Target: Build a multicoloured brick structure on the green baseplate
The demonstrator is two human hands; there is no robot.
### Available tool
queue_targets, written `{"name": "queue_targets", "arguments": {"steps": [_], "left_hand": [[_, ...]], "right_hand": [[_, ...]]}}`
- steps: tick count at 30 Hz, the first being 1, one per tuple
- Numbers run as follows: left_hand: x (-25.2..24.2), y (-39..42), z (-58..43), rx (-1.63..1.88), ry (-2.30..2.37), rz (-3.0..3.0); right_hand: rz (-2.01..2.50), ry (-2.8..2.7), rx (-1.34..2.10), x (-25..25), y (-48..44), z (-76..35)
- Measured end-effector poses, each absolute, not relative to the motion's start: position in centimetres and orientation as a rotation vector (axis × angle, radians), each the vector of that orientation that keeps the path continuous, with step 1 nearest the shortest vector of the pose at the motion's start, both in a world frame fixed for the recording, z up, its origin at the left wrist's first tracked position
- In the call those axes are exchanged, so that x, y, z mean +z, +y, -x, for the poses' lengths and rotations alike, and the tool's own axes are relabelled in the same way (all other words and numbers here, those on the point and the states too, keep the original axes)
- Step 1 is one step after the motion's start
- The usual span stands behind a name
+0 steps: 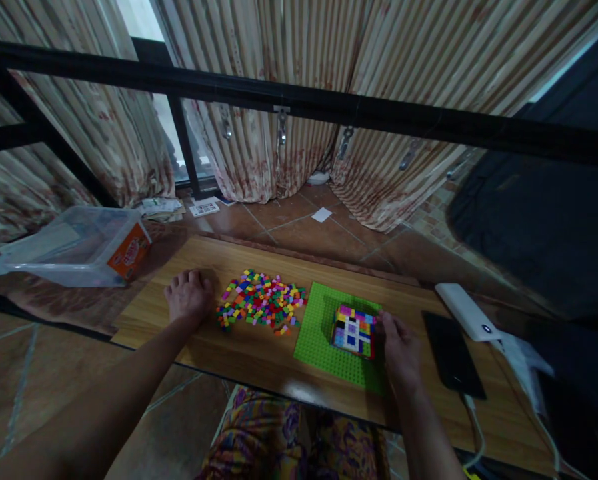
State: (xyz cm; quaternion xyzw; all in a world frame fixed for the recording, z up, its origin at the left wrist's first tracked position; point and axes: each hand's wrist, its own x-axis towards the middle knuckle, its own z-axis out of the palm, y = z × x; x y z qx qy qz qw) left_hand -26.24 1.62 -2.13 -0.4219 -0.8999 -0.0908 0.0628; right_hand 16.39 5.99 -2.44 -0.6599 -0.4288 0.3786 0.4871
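Observation:
My left hand (189, 297) rests palm down on the wooden table, left of a pile of small toy building bricks (263, 301) in many colours. It holds nothing, and its fingers are slightly bent and a little apart. A green baseplate (315, 337) lies to the right of the pile. On it stands a square block build (353, 331) with a multicoloured top and a white and blue pattern. At the build's right edge, my right hand (400, 348) has its fingers pinched together around what looks like a small pink brick (377, 320).
A black phone (453, 353) with a cable plugged in lies at the right of the table (279, 373). Beyond it is a white power bank (463, 310). A clear plastic box (86, 243) with an orange label stands at the left. A dark metal bar (319, 100) crosses before curtains.

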Motion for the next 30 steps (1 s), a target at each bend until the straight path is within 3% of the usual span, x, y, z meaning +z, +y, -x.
{"name": "queue_targets", "arguments": {"steps": [16, 27, 30], "left_hand": [[-2.3, 1.7, 26.3, -0.326, -2.715, 1.269], [-2.4, 1.7, 26.3, -0.361, -2.711, 1.271], [-2.5, 1.7, 26.3, -0.363, -2.712, 1.264]], "right_hand": [[1.669, -1.328, 0.694, -2.1, 5.7, -15.1], [1.642, -1.181, 0.896, -1.7, 5.7, -15.9], [1.642, -1.158, 0.770, -0.7, 5.2, -16.3]]}}
